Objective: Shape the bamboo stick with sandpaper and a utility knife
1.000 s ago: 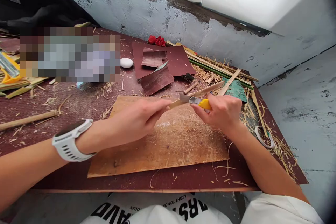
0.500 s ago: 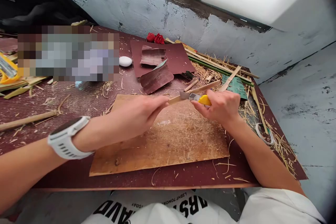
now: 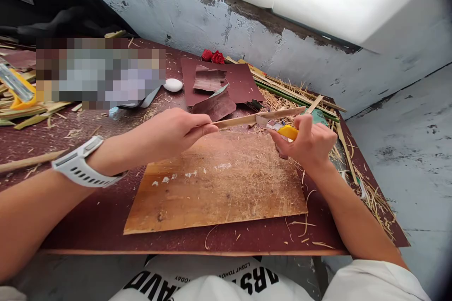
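Note:
My left hand (image 3: 176, 134), with a white watch (image 3: 84, 164) on its wrist, pinches the left end of a thin bamboo strip (image 3: 236, 121). The strip slants up to the right above the wooden board (image 3: 215, 193). My right hand (image 3: 310, 143) is wrapped round a yellow utility knife (image 3: 287, 131). The knife's blade (image 3: 262, 121) lies against the strip, right of its middle. My right fingers hide most of the knife's handle. Fine shavings and white marks are scattered over the board.
Curled sandpaper pieces (image 3: 210, 79) lie on a dark red sheet (image 3: 243, 82) behind the board. A white oval object (image 3: 173, 85) sits left of them. Bamboo strips and shavings (image 3: 273, 99) line the right and back edges. Another yellow-handled cutter (image 3: 21, 89) lies far left.
My left hand has moved left and up with the strip, off the board's surface. My right hand and the knife have shifted right. The camera view has moved slightly.

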### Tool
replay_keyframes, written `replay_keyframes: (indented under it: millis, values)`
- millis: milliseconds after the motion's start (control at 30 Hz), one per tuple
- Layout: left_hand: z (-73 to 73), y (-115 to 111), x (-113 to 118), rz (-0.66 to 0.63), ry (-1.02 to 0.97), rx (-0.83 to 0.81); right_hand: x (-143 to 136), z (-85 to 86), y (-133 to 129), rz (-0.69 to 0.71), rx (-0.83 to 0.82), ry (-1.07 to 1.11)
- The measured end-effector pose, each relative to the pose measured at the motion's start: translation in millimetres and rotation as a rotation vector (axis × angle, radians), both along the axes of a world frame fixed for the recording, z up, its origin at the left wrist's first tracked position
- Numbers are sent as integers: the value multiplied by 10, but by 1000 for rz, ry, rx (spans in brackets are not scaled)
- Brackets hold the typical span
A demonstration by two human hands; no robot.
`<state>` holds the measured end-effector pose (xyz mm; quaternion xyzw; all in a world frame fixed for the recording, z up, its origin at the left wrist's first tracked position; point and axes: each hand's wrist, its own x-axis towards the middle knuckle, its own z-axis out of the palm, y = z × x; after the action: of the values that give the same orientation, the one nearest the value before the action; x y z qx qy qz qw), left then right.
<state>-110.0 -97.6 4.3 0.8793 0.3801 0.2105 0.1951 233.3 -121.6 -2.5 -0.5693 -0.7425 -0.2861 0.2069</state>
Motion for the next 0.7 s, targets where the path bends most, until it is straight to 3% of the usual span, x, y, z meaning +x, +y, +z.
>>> replay_keyframes:
  millis: [133,300,400,500,600,700]
  values:
    - [74,65,-37,108,-167,-69,55,-58,24,8,22,69]
    - [210,70,-72,345,-350,56,26,-79,43,91,-64,133]
    - [260,46,-79,305,-347,-76,-61,-40,33,176,-146,396]
    - [283,29,-84,202,-373,-174,-134,-3,21,300,-330,503]
    - [315,39,-107,186,-425,-290,-155,-1,8,264,-564,571]
    - [326,69,-114,252,-552,-372,-173,-15,-15,218,-739,760]
